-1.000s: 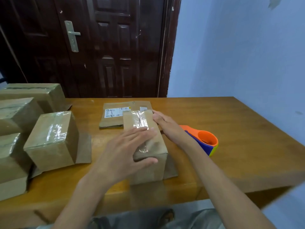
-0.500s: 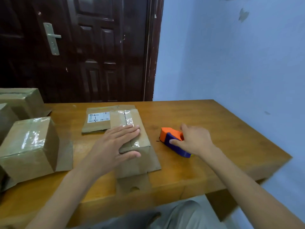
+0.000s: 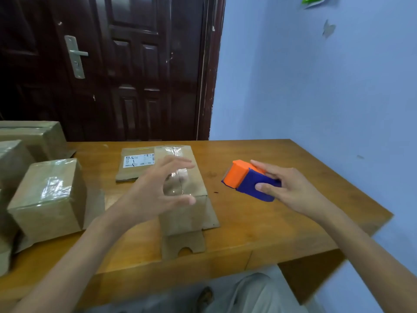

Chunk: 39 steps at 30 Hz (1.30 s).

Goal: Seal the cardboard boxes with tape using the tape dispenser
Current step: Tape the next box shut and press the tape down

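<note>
Right hand (image 3: 291, 190) now grips the orange-and-blue plastic tape dispenser (image 3: 248, 180), lifted right of the small brown cardboard box (image 3: 182, 188). Left hand (image 3: 155, 193) has come off the box, fingers spread, holding nothing; next strip likely.

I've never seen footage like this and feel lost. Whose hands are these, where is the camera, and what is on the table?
No machine here: a person wears a camera on the head, looking down at their own hands. On the wooden table stands a cardboard box with clear tape along its top. The left hand hovers open above it. The right hand grips an orange and blue tape dispenser. A flat labelled package lies behind the box, and more taped boxes sit at the left.
</note>
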### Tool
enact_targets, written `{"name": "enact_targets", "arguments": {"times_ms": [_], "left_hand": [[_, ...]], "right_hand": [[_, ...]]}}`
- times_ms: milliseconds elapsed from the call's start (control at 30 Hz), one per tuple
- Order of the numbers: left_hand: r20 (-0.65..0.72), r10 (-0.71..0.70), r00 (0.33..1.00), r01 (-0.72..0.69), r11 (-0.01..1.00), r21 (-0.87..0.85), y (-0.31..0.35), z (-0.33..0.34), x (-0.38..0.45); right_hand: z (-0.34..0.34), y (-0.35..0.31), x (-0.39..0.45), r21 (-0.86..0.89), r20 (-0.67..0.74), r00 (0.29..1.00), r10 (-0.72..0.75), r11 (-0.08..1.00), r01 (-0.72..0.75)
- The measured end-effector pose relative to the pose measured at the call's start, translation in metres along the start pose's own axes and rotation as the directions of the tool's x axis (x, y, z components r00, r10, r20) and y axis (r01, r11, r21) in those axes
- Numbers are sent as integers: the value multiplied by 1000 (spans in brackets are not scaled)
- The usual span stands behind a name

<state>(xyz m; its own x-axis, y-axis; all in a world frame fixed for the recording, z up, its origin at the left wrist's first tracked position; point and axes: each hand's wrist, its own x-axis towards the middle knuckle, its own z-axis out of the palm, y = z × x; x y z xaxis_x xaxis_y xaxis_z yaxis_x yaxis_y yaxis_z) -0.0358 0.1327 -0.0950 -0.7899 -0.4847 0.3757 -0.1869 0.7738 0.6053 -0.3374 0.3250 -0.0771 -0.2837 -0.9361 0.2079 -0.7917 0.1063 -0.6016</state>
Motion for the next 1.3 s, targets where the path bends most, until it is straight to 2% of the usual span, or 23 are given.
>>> {"name": "enact_targets", "arguments": {"times_ms": [67,133,300,467,600,700,833,1000,1133,1300], "left_hand": [[-166,12,986,-29,994,-101,19,-4,0],[-224,-23,974,-27,975,-220,41,-5,0],[-68,-59,996,28,918,-396,72,5,-6],[-112,-131,985,58,865,-499,76,6,-18],[-56,-193,980,117,774,-622,76,0,-25],[-12,-215,977,155,740,-654,75,-6,-29],[-30,-289,957,202,736,-647,72,-8,-31],[-158,-404,901,223,744,-630,72,1,-30],[-280,-456,845,239,790,-565,66,0,-33],[-236,-545,805,277,696,-662,59,-6,-38]], "right_hand": [[-9,-17,-9,54,32,998,-50,997,49],[-13,-31,-15,87,64,994,-84,993,78],[-10,-62,-22,50,99,982,-163,986,158],[-3,-76,-24,62,111,974,-200,979,194],[2,-80,-27,91,143,969,-200,978,188],[5,-82,-29,137,158,967,-202,974,181],[9,-86,-29,142,179,962,-208,973,184],[6,-92,-23,118,225,953,-202,977,179],[-3,-99,-12,140,267,940,-211,974,179],[-11,-102,5,197,287,937,-199,970,146]]}}
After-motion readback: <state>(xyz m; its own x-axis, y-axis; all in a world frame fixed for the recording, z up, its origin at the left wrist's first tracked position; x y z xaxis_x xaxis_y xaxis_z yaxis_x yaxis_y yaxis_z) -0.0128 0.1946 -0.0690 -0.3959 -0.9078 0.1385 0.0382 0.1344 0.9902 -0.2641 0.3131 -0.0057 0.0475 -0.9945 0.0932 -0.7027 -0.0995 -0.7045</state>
